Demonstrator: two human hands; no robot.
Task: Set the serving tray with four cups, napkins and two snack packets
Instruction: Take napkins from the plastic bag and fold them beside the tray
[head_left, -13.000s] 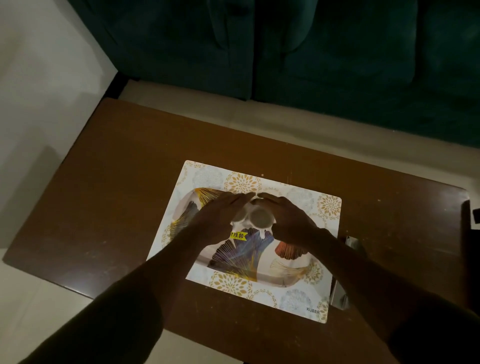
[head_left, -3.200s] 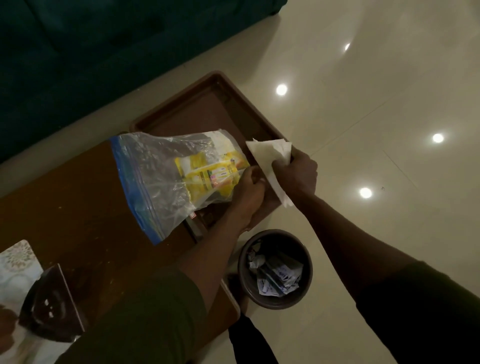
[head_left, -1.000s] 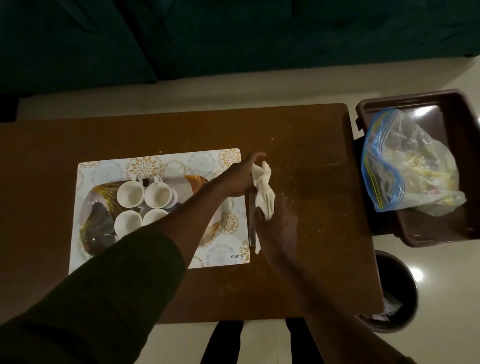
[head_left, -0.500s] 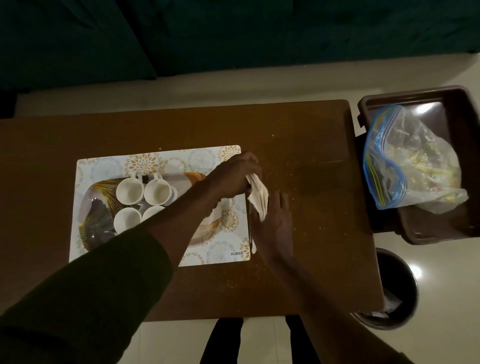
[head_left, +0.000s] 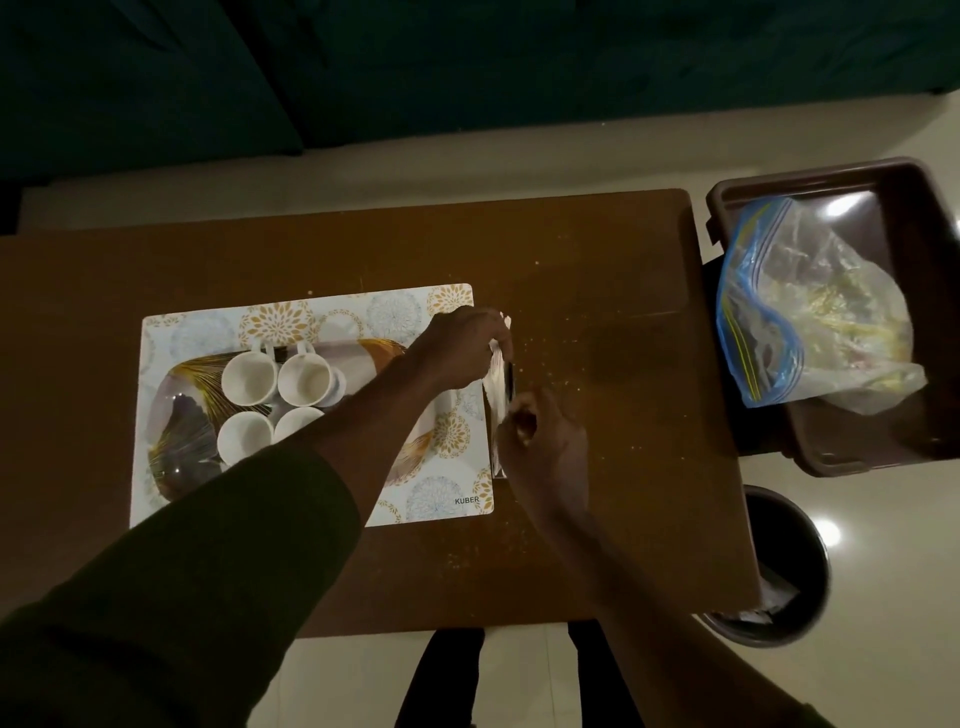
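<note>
The patterned serving tray (head_left: 179, 431) lies on a floral placemat (head_left: 291, 317) and carries several white cups (head_left: 249, 376), grouped at its left half. My left hand (head_left: 462, 348) and my right hand (head_left: 545, 447) both grip a white paper napkin (head_left: 496, 389), stretched between them just past the placemat's right edge. My left forearm crosses over the tray's right half and hides it. A clear zip bag (head_left: 810, 312) with yellow snack packets inside lies in a brown tub (head_left: 924, 291) at the right.
The brown wooden table (head_left: 597, 270) has crumbs scattered near my hands. A thin metal object (head_left: 497, 467) lies along the placemat's right edge. A round bin (head_left: 789, 561) with paper scraps stands on the floor at the table's right corner. A dark sofa (head_left: 467, 62) runs behind the table.
My hands have drawn the napkin into a narrower, tauter strip; my right hand has closed its fingers on the lower end. Cups, tray and bag have stayed put.
</note>
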